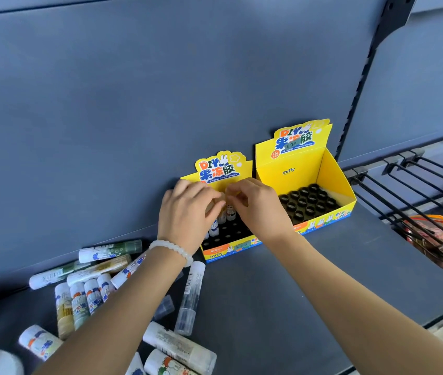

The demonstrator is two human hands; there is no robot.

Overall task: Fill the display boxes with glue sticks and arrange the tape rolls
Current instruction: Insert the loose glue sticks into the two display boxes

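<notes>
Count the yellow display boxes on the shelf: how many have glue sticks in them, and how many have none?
Boxes with glue sticks inside: 1, the left box
Boxes with none: 1, the right box
Total: 2

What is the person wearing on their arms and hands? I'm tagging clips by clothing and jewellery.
Both forearms are bare, with no sleeves in view and no gloves. The left hand has a bracelet of round, milky white beads around its wrist. The right hand shows no ring, watch or band on the parts visible.
</notes>
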